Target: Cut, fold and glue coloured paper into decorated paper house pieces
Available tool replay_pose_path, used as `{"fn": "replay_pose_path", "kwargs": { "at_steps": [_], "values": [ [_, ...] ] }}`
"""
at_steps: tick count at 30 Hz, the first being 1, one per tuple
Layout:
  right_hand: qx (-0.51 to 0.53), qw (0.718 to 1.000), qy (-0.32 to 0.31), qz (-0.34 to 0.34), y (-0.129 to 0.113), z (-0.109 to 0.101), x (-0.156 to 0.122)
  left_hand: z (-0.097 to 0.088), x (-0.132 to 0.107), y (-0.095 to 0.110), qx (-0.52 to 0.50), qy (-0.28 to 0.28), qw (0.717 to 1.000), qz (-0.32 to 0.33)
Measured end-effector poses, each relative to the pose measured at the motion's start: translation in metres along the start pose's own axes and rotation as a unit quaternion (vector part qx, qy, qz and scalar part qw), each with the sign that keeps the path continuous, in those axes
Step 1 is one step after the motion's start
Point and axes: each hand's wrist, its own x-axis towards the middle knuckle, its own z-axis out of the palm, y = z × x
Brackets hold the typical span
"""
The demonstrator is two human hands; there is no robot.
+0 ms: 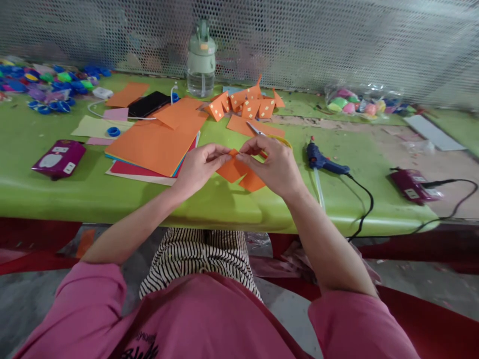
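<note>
Both of my hands pinch one folded orange paper piece above the green table. My left hand grips its left edge with closed fingers. My right hand grips its upper right edge, fingers closed too. Just behind my right hand lie scissors with a yellow handle on another orange sheet. A stack of coloured paper, orange on top, lies left of my hands.
Folded orange pieces with white squares stand at the back, near a green water bottle. A blue glue gun lies to the right with its cable. Magenta boxes, a black phone, bottle caps and a bag surround them.
</note>
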Motion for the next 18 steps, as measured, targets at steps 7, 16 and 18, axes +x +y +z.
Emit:
{"fn": "replay_pose_path", "kwargs": {
  "at_steps": [7, 16, 18],
  "values": [
    [-0.018, 1.0, 0.004, 0.009, -0.003, 0.0065, 0.0012, -0.0004, -0.0029, 0.0043, 0.047, 0.015, 0.998, 0.032],
    [0.007, 1.0, -0.006, 0.006, -0.0085, 0.0068, 0.0014, 0.0013, -0.006, -0.0015, 0.117, 0.035, 0.987, 0.1],
    [0.0, 1.0, -0.003, -0.003, -0.01, 0.0076, 0.0009, 0.0007, -0.0074, 0.0003, 0.161, 0.05, 0.979, 0.112]
  ]
}}
